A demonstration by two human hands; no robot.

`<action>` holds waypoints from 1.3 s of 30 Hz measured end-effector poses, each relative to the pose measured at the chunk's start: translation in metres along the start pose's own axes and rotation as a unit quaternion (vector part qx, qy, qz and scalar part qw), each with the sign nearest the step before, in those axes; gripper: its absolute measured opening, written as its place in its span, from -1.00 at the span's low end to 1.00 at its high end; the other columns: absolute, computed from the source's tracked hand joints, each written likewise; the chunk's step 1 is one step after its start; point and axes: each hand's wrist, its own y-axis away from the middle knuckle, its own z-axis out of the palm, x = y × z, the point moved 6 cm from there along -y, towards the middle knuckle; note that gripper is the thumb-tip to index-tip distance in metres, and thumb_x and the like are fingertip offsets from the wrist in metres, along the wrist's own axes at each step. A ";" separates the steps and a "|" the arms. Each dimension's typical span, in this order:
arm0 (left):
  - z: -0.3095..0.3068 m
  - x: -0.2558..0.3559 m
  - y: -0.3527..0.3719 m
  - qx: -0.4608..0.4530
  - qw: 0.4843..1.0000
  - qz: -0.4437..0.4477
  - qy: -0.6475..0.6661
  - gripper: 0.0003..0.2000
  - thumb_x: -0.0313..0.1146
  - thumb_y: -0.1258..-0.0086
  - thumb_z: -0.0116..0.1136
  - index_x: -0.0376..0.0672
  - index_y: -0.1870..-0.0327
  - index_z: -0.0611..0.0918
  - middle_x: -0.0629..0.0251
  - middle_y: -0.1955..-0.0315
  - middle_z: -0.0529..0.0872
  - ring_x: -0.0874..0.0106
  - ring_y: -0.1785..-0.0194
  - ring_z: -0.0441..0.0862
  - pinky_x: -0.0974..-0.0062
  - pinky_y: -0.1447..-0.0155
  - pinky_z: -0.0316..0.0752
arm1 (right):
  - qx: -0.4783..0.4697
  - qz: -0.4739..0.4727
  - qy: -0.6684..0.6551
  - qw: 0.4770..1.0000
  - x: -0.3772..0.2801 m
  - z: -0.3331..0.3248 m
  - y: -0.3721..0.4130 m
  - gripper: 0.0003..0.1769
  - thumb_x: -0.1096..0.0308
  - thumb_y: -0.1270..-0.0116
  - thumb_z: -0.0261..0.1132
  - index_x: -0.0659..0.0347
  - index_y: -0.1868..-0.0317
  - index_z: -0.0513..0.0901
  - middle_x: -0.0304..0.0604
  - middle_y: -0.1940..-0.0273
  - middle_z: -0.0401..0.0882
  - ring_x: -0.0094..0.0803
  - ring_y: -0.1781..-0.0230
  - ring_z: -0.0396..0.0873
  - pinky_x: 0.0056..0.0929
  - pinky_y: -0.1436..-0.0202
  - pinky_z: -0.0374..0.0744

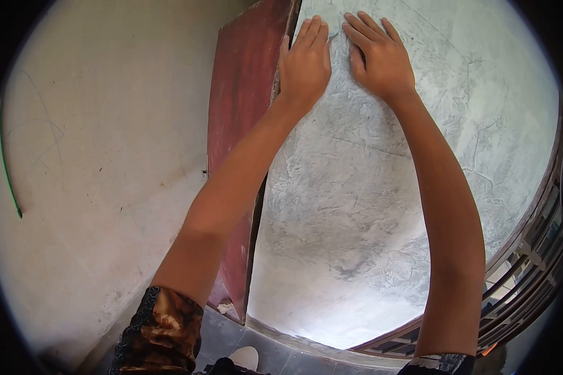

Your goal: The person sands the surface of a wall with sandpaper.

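Both arms reach up and forward against a grey-white wall point(350, 200) with a rough, cracked-looking surface. My left hand point(305, 62) lies flat on it near the edge of the red door, fingers stretched upward. A short way to the right, my right hand point(381, 59) rests on the same surface with fingers spread and pointing up and left. No object shows in either hand. What lies under the palms is hidden.
The red door point(241, 125) stands to the left of the wall. A plain beige wall point(106, 144) fills the left side, with a green cord point(6, 162) hanging on it. Dark window bars point(525, 262) curve along the right. Grey floor tiles point(281, 356) lie below.
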 end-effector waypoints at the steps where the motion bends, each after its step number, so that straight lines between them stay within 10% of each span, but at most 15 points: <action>1: 0.006 -0.007 -0.019 0.000 1.000 0.000 -0.001 -0.65 -0.45 -0.53 0.15 -0.25 -0.29 0.64 0.11 -0.36 0.64 0.15 -0.43 0.58 -0.13 -0.37 0.46 | 0.000 0.000 -0.001 1.000 -0.001 0.000 0.001 -0.53 0.40 -0.41 0.19 0.13 -0.31 0.68 -0.23 -0.45 0.56 -0.28 -0.55 0.40 -0.06 -0.69 0.23; 3: 0.018 -0.023 -0.055 -0.035 0.998 -0.049 0.014 -0.60 -0.35 -0.70 -0.16 -0.40 -0.33 0.59 -0.08 -0.40 0.57 0.00 -0.53 0.41 -0.15 -0.54 0.28 | 0.001 -0.002 0.004 1.000 0.000 0.000 0.001 -0.53 0.41 -0.41 0.19 0.13 -0.31 0.69 -0.23 -0.45 0.56 -0.28 -0.55 0.40 -0.06 -0.69 0.23; 6: 0.004 -0.008 -0.027 -0.022 0.999 -0.032 -0.018 -0.67 -0.41 -0.52 0.19 -0.29 -0.25 0.64 0.12 -0.40 0.61 0.21 -0.51 0.50 -0.20 -0.43 0.40 | 0.004 -0.005 0.004 1.000 0.000 0.000 0.001 -0.53 0.41 -0.41 0.20 0.14 -0.31 0.69 -0.23 -0.45 0.56 -0.27 -0.55 0.40 -0.06 -0.68 0.23; 21: -0.012 0.011 0.050 -0.042 0.998 -0.050 -0.021 -0.64 -0.39 -0.59 0.10 -0.24 -0.33 0.62 0.09 -0.39 0.61 0.12 -0.50 0.49 -0.24 -0.46 0.35 | 0.013 0.000 0.010 1.000 0.000 0.002 0.001 -0.54 0.37 -0.42 0.21 0.13 -0.31 0.69 -0.23 -0.45 0.56 -0.28 -0.54 0.41 -0.06 -0.67 0.25; 39: 0.015 -0.014 -0.041 -0.012 0.997 -0.070 -0.016 -0.70 -0.41 -0.55 0.12 -0.32 -0.21 0.66 0.07 -0.30 0.67 0.13 -0.46 0.53 -0.25 -0.40 0.39 | 0.007 -0.002 0.001 1.000 -0.001 0.000 0.000 -0.53 0.37 -0.41 0.20 0.16 -0.31 0.68 -0.20 -0.45 0.56 -0.27 -0.55 0.40 -0.04 -0.68 0.23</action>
